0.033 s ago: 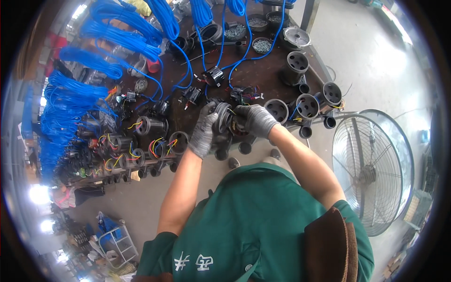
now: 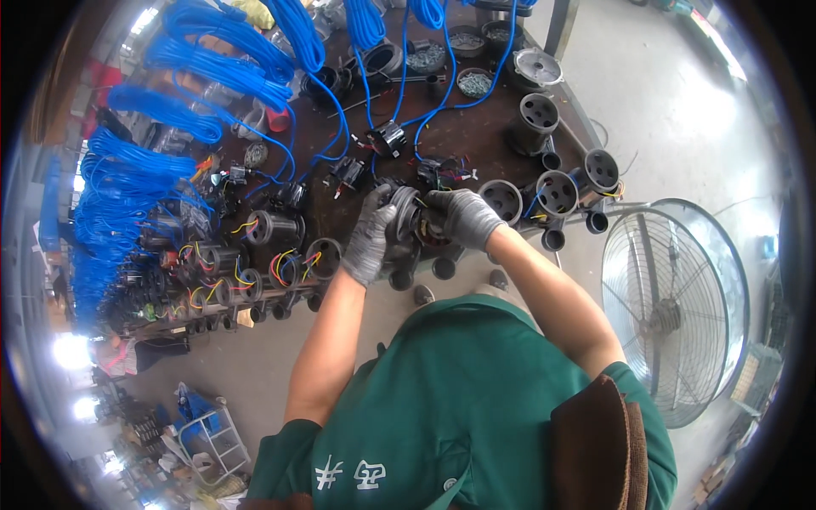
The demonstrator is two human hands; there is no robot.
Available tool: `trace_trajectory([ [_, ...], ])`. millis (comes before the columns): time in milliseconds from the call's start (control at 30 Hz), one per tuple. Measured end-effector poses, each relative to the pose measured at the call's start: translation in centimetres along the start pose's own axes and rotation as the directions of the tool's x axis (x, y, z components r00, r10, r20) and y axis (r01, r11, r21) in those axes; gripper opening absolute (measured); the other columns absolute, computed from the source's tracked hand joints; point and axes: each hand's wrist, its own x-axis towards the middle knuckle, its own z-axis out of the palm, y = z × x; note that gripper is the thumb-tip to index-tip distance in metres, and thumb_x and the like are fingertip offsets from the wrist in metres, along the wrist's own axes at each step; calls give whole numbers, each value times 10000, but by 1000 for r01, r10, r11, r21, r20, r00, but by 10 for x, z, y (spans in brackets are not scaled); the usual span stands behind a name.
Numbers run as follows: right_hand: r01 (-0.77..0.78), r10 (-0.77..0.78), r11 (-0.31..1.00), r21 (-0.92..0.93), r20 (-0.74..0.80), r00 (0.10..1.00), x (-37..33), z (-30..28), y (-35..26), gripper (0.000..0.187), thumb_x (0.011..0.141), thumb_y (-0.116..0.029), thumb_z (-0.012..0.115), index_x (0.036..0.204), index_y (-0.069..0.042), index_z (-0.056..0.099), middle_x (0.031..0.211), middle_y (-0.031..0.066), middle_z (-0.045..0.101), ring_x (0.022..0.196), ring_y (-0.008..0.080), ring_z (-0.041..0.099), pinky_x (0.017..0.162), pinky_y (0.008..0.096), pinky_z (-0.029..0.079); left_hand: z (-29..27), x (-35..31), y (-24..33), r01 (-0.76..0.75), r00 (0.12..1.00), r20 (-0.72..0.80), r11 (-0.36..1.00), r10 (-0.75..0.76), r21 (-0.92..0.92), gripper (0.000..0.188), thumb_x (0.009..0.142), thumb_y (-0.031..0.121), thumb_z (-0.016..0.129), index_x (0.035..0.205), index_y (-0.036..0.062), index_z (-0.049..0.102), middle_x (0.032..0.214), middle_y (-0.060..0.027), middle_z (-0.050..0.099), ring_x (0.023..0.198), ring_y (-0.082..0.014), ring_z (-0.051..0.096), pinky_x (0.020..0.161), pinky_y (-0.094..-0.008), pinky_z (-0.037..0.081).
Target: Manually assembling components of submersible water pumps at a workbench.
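My left hand [image 2: 371, 236], in a grey glove, grips a round dark ringed cover [image 2: 407, 212] tilted on its edge near the table's front. Close beside it is my right hand [image 2: 467, 218], also gloved, its fingers bent and pressed together at the cover's right side. A short thin yellowish wire shows by those fingertips, but what they pinch is too small to make out. Under the right fingers sits a dark round housing, mostly hidden. Just beyond my hands lies a black part with coloured wires [image 2: 438, 172].
Dark cylindrical housings [image 2: 557, 193] stand along the right edge, others with coloured wires [image 2: 276, 228] at the left. Blue cable coils [image 2: 221, 64] hang over the far left side. Bowls of screws [image 2: 474, 82] sit at the back. A large fan [image 2: 667, 314] stands right.
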Motion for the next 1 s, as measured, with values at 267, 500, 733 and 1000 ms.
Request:
trace_trajectory([
  [267, -7, 3, 985, 174, 23, 1000, -1, -3, 20, 388, 864, -162, 745, 1221, -45, 649, 1046, 222, 729, 997, 388, 707, 860, 431, 559, 19, -11, 10, -175, 983, 177, 579, 54, 797, 895, 855, 168, 787, 1574, 112, 256, 1310, -131, 632, 1192, -246, 639, 1064, -378, 497],
  [500, 180, -177, 952, 246, -36, 984, -14, -9, 24, 450, 852, -22, 696, 1293, -58, 613, 1145, 201, 712, 1074, 368, 689, 926, 418, 546, 28, -6, 10, -306, 951, 295, 375, 88, 875, 1159, 700, 193, 902, 1607, 90, 187, 1386, -169, 576, 1276, -304, 590, 1112, -402, 470],
  [733, 97, -106, 913, -395, 0, 994, -11, -31, -29, 314, 860, -108, 674, 1169, -54, 680, 1069, 235, 689, 991, 424, 680, 870, 474, 555, 20, 5, -21, -359, 933, 327, 338, 148, 870, 1173, 650, 246, 908, 1578, 47, 218, 1292, -193, 586, 1180, -337, 603, 1076, -434, 482],
  [1000, -45, 28, 877, -479, -42, 999, 10, -25, -25, 237, 871, -127, 676, 1090, -42, 703, 1058, 214, 707, 1014, 385, 699, 868, 467, 573, 42, 2, -12, -466, 873, 393, 252, 289, 848, 1087, 670, 327, 886, 1537, 24, 304, 1198, -215, 644, 1094, -377, 640, 1017, -459, 513],
])
